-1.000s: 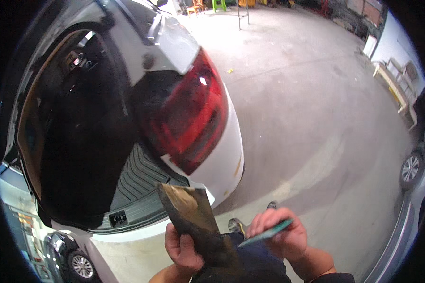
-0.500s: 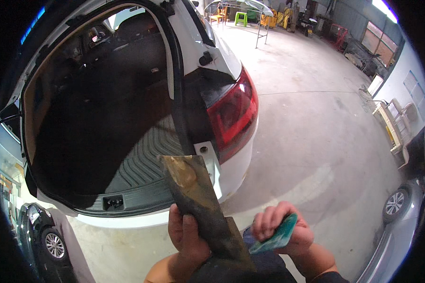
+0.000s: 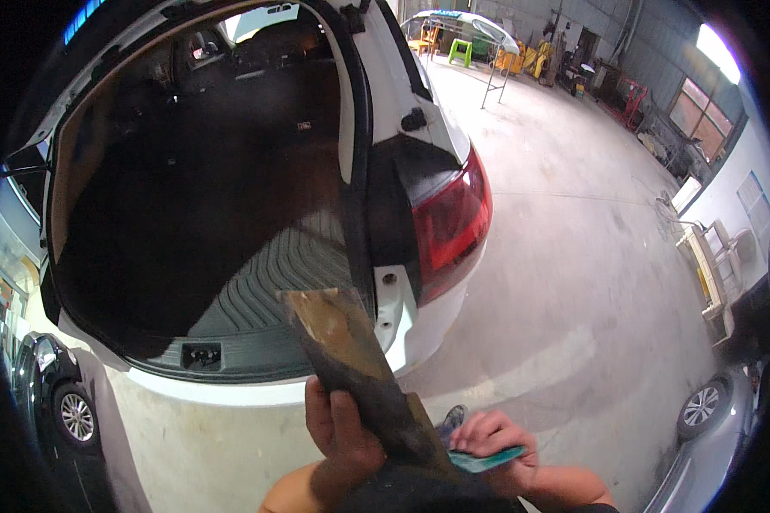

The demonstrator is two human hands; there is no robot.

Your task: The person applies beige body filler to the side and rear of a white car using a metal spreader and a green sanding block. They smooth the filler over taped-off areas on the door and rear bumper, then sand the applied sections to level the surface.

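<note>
Head view, clock read from its centre, with twelve at the top as the wearer faces.

Item: one dark board (image 3: 364,385), long and flat, at six o'clock, slanted with its far end toward eleven. A tan smear (image 3: 329,323) coats that far end.

Item: one left hand (image 3: 346,432), between six and seven, its fingers closed around the board's left edge.

Item: one right hand (image 3: 496,440), at five o'clock, fingers curled and gripping a teal flat blade (image 3: 486,461). The blade lies just beside the board's near part; whether they touch, I cannot tell.

Item: one white car (image 3: 231,392), rear open, filling nine to twelve. It has a ribbed grey mat (image 3: 278,278) inside, and a red tail light (image 3: 455,222) just off centre toward two.

Item: one black car (image 3: 47,427), at eight.

Item: one grey car (image 3: 723,445), at four.

Item: one pale bench (image 3: 703,269), at three.

Item: one green stool (image 3: 460,53), toward one.

Item: one window (image 3: 701,118), at two, in the far wall (image 3: 659,56).
</note>
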